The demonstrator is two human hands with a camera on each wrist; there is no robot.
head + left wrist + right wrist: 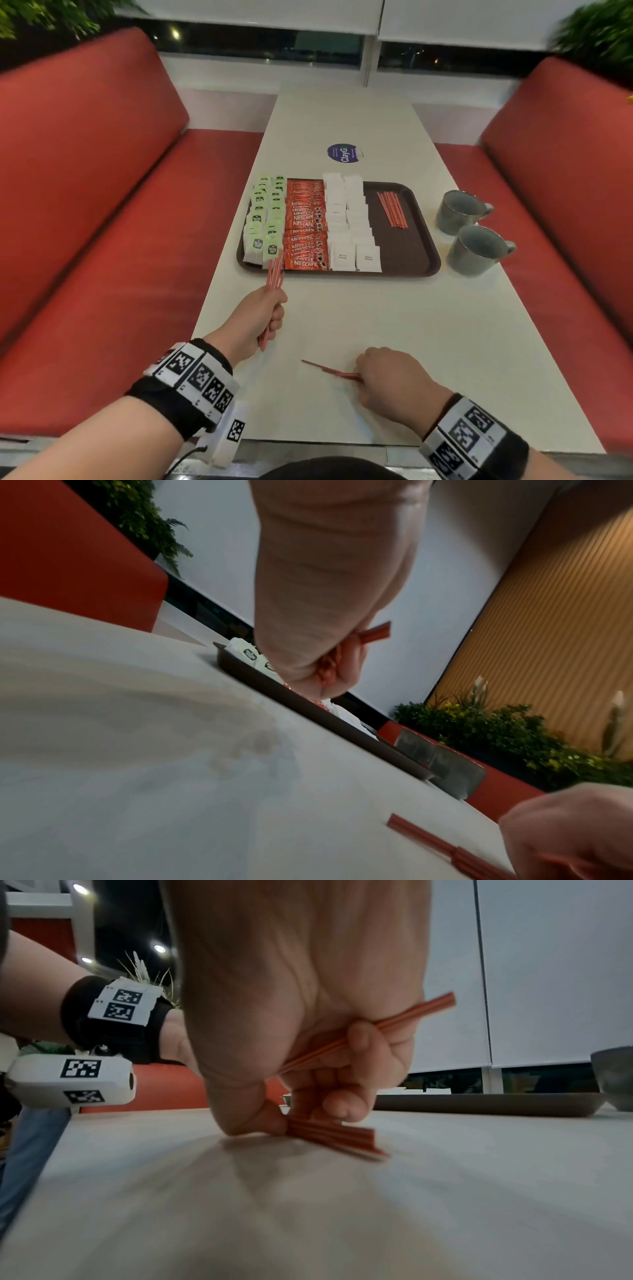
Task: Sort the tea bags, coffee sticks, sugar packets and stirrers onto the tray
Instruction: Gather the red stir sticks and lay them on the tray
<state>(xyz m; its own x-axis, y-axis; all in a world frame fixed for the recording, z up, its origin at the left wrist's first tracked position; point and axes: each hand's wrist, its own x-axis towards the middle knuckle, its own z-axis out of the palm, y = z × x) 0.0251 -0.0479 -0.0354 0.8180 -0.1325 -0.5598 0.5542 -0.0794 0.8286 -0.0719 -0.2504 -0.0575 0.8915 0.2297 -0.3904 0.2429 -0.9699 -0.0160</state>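
A brown tray [404,246] holds green tea bags [263,219], red coffee sticks [305,226], white sugar packets [349,219] and a small pile of red stirrers [392,209] in rows from left to right. My left hand [274,308] hovers just before the tray's near left corner and grips a bundle of stirrers [274,274] in its fist [325,669]. My right hand [363,375] is low on the table near the front edge. It pinches some stirrers [329,1134] lying flat there and keeps others [377,1031] tucked under its curled fingers.
Two grey mugs [459,212] [476,250] stand to the right of the tray. A round blue sticker [344,153] lies beyond it on the white table [445,342]. Red benches [85,205] [565,171] flank the table.
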